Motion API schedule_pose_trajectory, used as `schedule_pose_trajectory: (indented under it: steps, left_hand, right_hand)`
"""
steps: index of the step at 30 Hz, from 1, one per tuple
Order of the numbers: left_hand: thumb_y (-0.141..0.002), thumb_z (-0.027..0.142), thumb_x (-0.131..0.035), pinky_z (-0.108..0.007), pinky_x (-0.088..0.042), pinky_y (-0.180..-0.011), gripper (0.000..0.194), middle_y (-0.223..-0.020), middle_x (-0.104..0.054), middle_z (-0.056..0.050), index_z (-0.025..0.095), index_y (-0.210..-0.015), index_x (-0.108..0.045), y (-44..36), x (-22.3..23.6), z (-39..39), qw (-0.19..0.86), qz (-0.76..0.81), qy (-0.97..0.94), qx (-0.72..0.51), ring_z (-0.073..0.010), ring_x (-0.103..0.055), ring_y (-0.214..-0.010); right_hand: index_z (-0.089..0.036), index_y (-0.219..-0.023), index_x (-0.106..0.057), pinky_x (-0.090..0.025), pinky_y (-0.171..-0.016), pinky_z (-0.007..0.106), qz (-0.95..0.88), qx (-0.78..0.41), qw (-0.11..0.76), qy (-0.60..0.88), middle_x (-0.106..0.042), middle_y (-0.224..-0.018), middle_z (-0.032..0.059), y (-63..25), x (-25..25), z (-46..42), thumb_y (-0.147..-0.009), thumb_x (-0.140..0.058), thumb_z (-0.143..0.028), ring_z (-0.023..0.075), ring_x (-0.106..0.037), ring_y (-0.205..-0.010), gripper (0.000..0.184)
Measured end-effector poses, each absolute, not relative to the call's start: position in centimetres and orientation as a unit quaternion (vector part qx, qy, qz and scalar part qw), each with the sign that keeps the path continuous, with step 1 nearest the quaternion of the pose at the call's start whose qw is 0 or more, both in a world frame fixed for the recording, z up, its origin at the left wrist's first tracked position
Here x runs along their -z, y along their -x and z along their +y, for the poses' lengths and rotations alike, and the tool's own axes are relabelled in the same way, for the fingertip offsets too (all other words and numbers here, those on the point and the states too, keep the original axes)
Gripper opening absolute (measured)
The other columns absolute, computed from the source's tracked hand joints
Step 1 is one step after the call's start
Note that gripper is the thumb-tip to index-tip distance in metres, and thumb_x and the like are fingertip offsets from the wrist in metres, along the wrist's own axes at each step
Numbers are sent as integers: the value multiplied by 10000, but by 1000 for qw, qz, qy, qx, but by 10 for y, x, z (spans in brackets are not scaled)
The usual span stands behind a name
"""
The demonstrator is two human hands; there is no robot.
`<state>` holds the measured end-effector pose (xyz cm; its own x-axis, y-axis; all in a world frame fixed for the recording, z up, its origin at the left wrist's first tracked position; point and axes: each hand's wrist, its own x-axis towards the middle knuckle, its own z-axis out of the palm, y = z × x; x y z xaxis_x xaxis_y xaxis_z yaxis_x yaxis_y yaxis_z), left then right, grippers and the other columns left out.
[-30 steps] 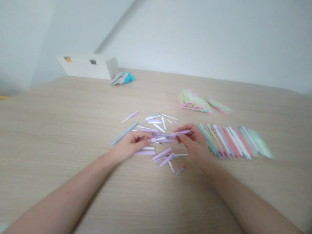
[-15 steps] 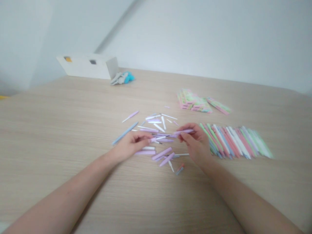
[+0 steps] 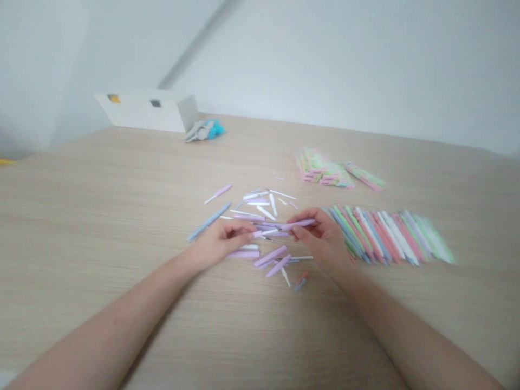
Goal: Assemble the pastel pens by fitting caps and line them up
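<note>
My right hand (image 3: pixel 323 241) pinches a lilac pen barrel (image 3: pixel 299 223) and holds it level just above the table. My left hand (image 3: pixel 221 241) is closed in a pinch on a small pale pen part (image 3: pixel 257 233), whose tip points toward the barrel's left end. Both hands hover over a scatter of loose pen parts (image 3: pixel 260 211): lilac barrels, white refills and caps. A blue pen (image 3: pixel 208 222) lies left of my left hand.
A row of finished pastel pens (image 3: pixel 390 233) lies right of my right hand. Behind it sit flat pink and green packs (image 3: pixel 325 170). A white cardboard box (image 3: pixel 146 111) and a grey and turquoise object (image 3: pixel 205 130) stand at the table's far left.
My right hand has shifted slightly left with the lilac barrel, closer to my left hand. The left hand has stayed almost still.
</note>
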<state>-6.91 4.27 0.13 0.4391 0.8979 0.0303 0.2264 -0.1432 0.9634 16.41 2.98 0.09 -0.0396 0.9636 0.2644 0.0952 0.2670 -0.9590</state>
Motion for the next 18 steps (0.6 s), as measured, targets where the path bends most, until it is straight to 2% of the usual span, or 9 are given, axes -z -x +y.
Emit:
schedule_pose_trajectory:
  steps: [6,11,18]
  left_hand:
    - [-807,363,-606,-227,-382,-584,241,-770,-637,-18,170,-911,-704,68,1,43,509,397,-696,-316,-130,-514,-651]
    - [-806,376,-609,-232,-394,-588,275,-783,-642,-36,155,-943,-698,67,1,41,531,385,-691,-303,-139,-530,-659]
    - [-816,349,-603,-230,-413,-606,270,-770,-644,-35,133,-959,-679,65,0,38,528,379,-703,-290,-137,-545,-666]
  right_hand:
    - [-198,-810,-617,-520,-638,262,-606,-453,493,430,-684,-842,33,-158,-3,26,-705,-710,-244,151,-638,-738,148]
    - [-198,-865,-638,-531,-631,278,-612,-477,461,431,-692,-875,40,-156,3,23,-727,-694,-257,163,-654,-734,161]
    - [-180,-878,-651,-543,-596,283,-603,-507,437,434,-693,-768,22,-154,6,21,-731,-695,-265,171,-677,-679,176]
